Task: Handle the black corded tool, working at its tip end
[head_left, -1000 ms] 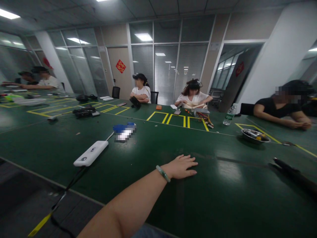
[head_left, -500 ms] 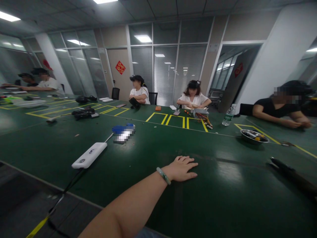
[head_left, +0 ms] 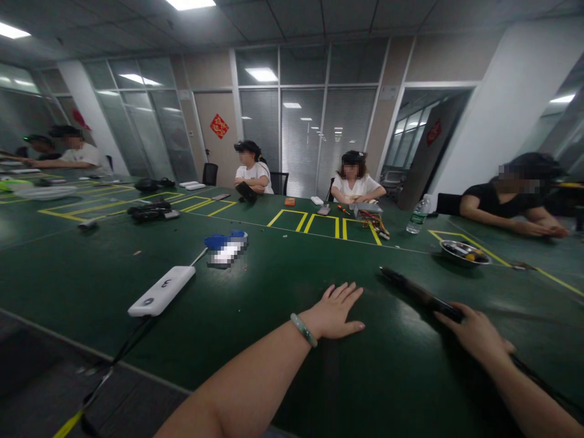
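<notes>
My left hand [head_left: 338, 313], with a green-white bangle at the wrist, lies palm down on the green table [head_left: 292, 274]. Its fingers are spread and nothing is under them that I can see. To its right, my right hand [head_left: 479, 334] is wrapped round the rear part of a long black electric screwdriver [head_left: 420, 295]. The tool's narrow tip points left and away from me, just beyond the left fingertips. A dark cord [head_left: 542, 380] trails from behind the right hand along the forearm.
A white power bank [head_left: 163, 291] is cabled to a phone [head_left: 227, 250] on the left. Farther right stand a metal bowl [head_left: 456, 260] of small parts and a water bottle [head_left: 418, 216]. Several people sit around the table. A metal box [head_left: 367, 210] with coloured wires lies opposite.
My right hand has come into view holding the screwdriver, which has moved left from the right edge towards the left hand. The left hand stays flat, its fingers slightly more spread.
</notes>
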`<state>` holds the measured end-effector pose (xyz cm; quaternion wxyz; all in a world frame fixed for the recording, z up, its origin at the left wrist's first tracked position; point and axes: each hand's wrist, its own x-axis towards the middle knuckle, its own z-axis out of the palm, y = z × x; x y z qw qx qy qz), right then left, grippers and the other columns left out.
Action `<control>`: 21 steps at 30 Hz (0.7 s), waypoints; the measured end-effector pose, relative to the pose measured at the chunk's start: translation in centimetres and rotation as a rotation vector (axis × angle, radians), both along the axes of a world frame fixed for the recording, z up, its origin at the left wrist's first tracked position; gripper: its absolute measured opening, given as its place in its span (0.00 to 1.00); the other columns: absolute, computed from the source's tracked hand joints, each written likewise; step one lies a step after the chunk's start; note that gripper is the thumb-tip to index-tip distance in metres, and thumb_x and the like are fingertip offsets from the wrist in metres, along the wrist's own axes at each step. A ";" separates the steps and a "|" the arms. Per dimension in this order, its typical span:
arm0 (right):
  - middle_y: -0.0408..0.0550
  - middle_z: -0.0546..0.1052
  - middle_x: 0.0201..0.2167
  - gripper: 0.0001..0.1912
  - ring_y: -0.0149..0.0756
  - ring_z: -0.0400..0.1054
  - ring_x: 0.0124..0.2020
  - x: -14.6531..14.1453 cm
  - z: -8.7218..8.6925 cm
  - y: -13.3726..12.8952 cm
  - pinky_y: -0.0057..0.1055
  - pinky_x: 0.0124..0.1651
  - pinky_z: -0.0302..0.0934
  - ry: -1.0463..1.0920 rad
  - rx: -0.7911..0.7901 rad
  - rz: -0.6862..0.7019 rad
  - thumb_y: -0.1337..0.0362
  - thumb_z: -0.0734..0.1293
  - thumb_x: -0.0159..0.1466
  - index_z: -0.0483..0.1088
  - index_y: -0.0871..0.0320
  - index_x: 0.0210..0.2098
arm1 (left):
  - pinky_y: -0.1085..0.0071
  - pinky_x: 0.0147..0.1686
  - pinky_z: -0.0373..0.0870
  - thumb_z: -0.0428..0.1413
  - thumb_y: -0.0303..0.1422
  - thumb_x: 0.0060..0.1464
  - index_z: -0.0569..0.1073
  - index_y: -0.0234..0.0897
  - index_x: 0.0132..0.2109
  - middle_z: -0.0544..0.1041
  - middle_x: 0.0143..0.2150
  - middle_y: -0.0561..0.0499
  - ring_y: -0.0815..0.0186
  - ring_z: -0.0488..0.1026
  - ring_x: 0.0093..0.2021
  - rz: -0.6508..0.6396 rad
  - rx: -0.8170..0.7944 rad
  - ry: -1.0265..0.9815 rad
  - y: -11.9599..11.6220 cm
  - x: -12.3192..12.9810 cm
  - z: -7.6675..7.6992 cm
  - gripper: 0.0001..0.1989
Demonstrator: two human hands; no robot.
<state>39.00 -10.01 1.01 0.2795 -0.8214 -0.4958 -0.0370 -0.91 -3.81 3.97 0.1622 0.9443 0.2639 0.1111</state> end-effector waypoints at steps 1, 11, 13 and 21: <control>0.64 0.73 0.44 0.29 0.63 0.69 0.44 -2.8 0.0 0.9 0.58 0.40 0.57 0.007 -0.076 0.046 0.40 0.65 0.55 0.74 0.50 0.48 | 0.51 0.68 0.37 0.43 0.57 0.61 0.34 0.43 0.71 0.36 0.74 0.47 0.55 0.34 0.72 0.006 0.042 -0.018 -0.1 0.1 0.0 0.42; 0.53 0.66 0.56 0.27 0.47 0.60 0.57 -24.8 0.9 5.8 0.50 0.59 0.49 0.038 -0.181 0.605 0.55 0.61 0.62 0.60 0.51 0.60 | 0.54 0.68 0.36 0.52 0.35 0.56 0.41 0.39 0.71 0.49 0.72 0.44 0.55 0.47 0.70 0.271 0.257 -0.069 0.8 -0.3 0.0 0.41; 0.53 0.63 0.60 0.30 0.47 0.57 0.61 -24.4 0.8 5.3 0.51 0.61 0.47 0.022 -0.129 0.666 0.54 0.60 0.64 0.54 0.51 0.64 | 0.57 0.67 0.41 0.52 0.34 0.57 0.44 0.40 0.70 0.54 0.70 0.45 0.57 0.53 0.68 0.303 0.260 -0.075 1.1 -0.5 0.0 0.38; 0.68 0.71 0.48 0.23 0.61 0.68 0.49 -17.8 2.4 -0.2 0.51 0.47 0.63 -0.291 -0.463 0.245 0.51 0.66 0.61 0.69 0.63 0.47 | 0.58 0.59 0.56 0.54 0.47 0.59 0.60 0.48 0.65 0.69 0.61 0.51 0.57 0.65 0.58 0.308 0.244 -0.075 1.3 -0.2 0.4 0.29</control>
